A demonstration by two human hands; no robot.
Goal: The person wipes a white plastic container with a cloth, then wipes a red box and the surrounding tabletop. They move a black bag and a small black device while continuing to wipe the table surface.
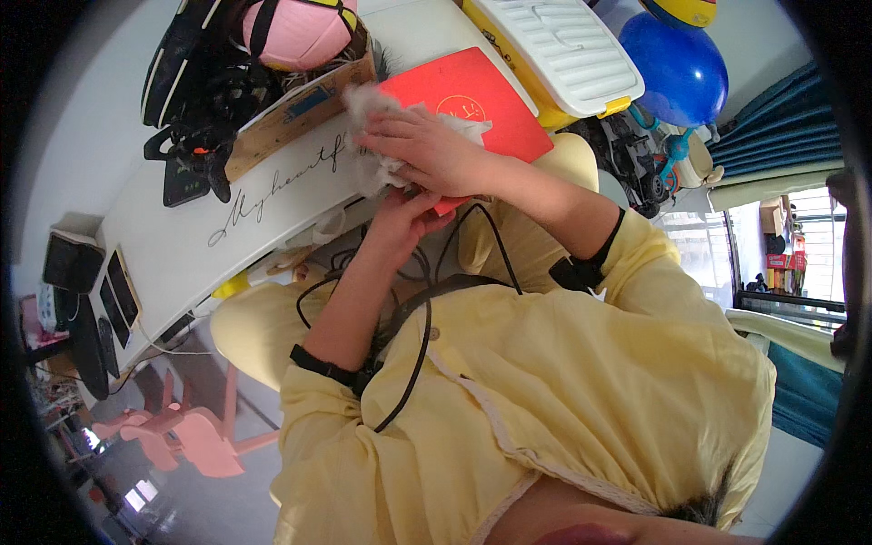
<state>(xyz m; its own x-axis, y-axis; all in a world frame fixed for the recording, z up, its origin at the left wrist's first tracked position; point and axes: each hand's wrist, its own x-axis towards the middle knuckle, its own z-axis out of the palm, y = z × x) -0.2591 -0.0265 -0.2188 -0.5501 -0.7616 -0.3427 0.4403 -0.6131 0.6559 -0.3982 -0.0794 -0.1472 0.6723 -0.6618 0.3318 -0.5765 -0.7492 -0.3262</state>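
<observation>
My right hand (436, 150) lies palm down over a crumpled white tissue or cloth (470, 128), pressing it against a flat red box or folder (453, 75) that bears a gold round emblem. The cloth's far end looks fluffy and blurred past my fingertips. Below it, my left hand (409, 221) grips the near corner of the red piece, its thumb close under my right palm. The red piece slants from over my lap onto the white desk (184, 225), and the hands hide part of its left side.
A cardboard box (300, 116) with a pink ball (300, 34) stands at the back left. A yellow storage bin (572, 54) with a white lid is at the back right, beside a blue balloon (674, 68). Black cables (409, 388) hang across my lap. A pink chair (197, 436) lies at lower left.
</observation>
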